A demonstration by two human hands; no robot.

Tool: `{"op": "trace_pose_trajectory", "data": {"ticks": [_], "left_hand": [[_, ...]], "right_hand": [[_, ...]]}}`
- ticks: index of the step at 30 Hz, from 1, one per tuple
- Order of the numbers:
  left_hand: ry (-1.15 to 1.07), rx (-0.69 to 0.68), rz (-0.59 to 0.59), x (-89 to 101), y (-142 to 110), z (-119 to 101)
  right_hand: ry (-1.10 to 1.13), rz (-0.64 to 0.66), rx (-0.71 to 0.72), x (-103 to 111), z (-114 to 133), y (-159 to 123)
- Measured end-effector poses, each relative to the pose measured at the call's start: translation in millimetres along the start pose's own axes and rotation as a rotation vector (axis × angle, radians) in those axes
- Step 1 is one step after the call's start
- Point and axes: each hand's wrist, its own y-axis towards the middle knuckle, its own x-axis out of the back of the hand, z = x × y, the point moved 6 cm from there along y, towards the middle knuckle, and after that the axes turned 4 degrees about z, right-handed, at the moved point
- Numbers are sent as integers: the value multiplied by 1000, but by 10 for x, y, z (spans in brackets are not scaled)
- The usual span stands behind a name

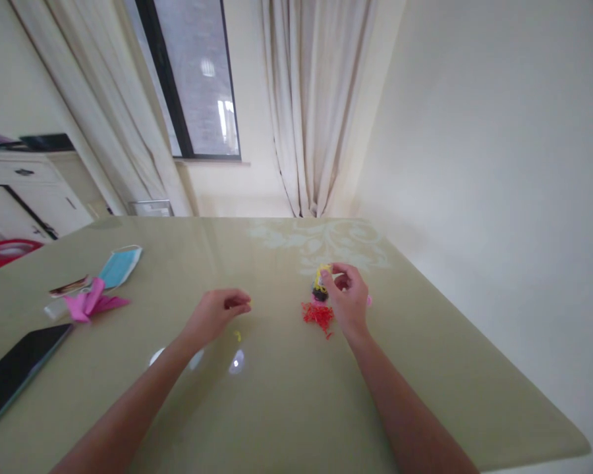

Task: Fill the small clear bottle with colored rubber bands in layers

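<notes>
My left hand [220,313] is over the middle of the table, thumb and fingers pinched on a tiny yellow piece [250,303] whose kind I cannot make out. Another small yellow piece [238,336] lies on the table just below that hand. Farther right, my right hand [346,293] has its thumb and fingertips closed on a small yellow bundle [321,275], partly covered by the thumb. Under the bundle is a black clump [319,295]. A heap of tiny red pieces [318,315] lies in front of it, left of my right wrist. Something pink [369,301] peeks out behind my right hand.
On the left of the glossy greenish table [286,395] lie a phone [22,368], a pink folded item [93,301] and a blue face mask [120,266]. A wall [499,197] runs along the right edge. Curtains [316,99] and a window [197,72] stand behind.
</notes>
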Motion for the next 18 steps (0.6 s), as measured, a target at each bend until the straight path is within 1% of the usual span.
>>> {"op": "trace_pose_trajectory", "data": {"ticks": [2, 3, 5, 7, 13, 18], "left_hand": [[-34, 22, 1, 38, -260, 155], [-37, 19, -6, 36, -350, 205], [-23, -12, -14, 3, -449, 257], [16, -58, 0, -46, -463, 259], [210, -148, 128, -161, -385, 131], [435, -142, 100, -264, -342, 66]], "right_hand": [[-10, 27, 24, -45, 26, -32], [-21, 40, 37, -67, 36, -47], [-41, 71, 62, -110, 50, -77], [-54, 97, 85, -141, 57, -99], [-46, 129, 99, -181, 54, -121], [-25, 162, 108, -223, 108, -162]]}}
